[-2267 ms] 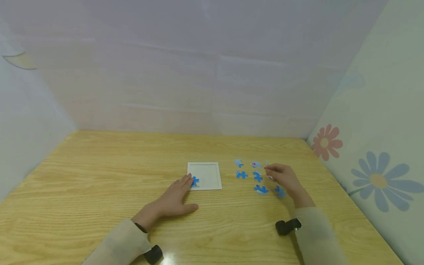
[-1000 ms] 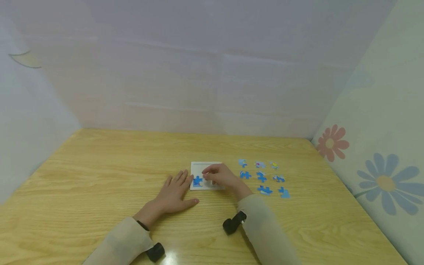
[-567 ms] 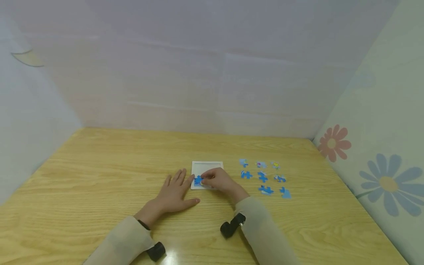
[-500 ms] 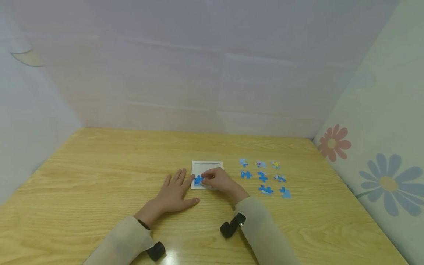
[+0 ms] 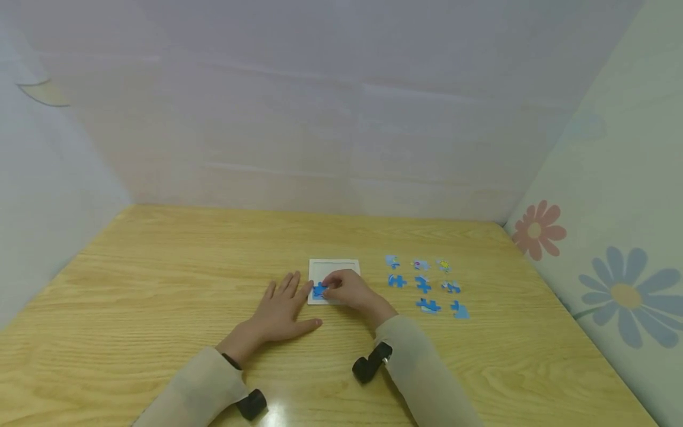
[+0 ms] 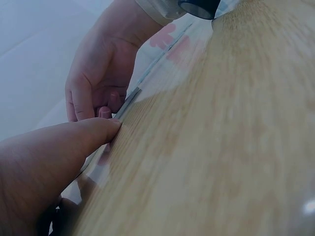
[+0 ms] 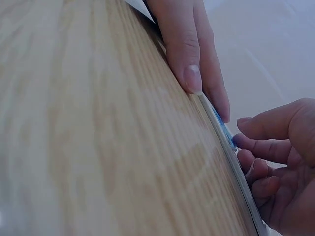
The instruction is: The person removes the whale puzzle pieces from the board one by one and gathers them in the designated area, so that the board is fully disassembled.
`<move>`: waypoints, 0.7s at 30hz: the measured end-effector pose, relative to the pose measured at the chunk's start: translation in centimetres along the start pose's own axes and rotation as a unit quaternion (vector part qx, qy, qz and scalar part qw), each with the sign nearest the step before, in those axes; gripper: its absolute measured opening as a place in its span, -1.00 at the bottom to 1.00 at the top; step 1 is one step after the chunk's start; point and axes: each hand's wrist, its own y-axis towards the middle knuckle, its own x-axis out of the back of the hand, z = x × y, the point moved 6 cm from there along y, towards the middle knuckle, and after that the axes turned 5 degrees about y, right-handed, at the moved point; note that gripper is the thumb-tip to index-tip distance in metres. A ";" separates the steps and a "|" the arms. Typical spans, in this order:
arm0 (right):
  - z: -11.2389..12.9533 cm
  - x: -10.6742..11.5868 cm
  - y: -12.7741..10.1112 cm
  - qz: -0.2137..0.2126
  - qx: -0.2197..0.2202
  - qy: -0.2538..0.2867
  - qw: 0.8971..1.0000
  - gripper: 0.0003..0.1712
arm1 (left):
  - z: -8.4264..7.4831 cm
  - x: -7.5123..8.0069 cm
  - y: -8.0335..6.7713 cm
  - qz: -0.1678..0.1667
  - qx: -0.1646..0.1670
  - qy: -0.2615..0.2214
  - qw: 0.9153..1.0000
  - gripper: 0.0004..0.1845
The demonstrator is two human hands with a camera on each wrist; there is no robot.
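Observation:
A white square puzzle tray (image 5: 334, 261) lies flat on the table, with one blue jigsaw piece (image 5: 319, 291) in its near left corner. My left hand (image 5: 277, 311) rests palm down beside it, fingers spread, index fingertip at the tray's left edge. Reaching over the tray from the right, my right hand (image 5: 352, 290) has its thumb and index finger at the right side of that piece. In the right wrist view, a sliver of the blue piece (image 7: 224, 129) shows by the index fingertip (image 7: 239, 141), with the other fingers curled under. Its palm side also shows in the left wrist view.
Several loose jigsaw pieces (image 5: 423, 284) lie spread in rows right of the tray. A pale cloth wall (image 5: 341, 130) rises behind the table (image 5: 176, 255). On the right stands a wall with printed flowers (image 5: 626, 296).
My right hand has moved left from the loose pieces to the tray and come down on the blue jigsaw piece. My left hand has stayed at the tray's left edge.

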 end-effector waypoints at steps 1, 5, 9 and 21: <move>-0.1 0.0 0.0 -0.001 -0.003 0.003 1.000 -0.73 | 0.0 0.0 0.0 0.000 0.000 -0.001 1.000 -0.14; 0.0 -0.1 0.0 -0.008 -0.010 0.001 1.000 -0.73 | 0.1 -0.2 0.1 -0.002 -0.002 -0.001 1.000 -0.14; 0.1 0.0 -0.1 -0.014 -0.014 -0.013 1.000 -0.74 | 0.1 -0.3 0.2 0.000 -0.002 -0.001 1.000 -0.14; 0.6 0.1 0.0 -0.029 0.001 0.010 1.000 -0.81 | 0.0 0.0 0.0 0.001 0.002 -0.005 1.000 -0.14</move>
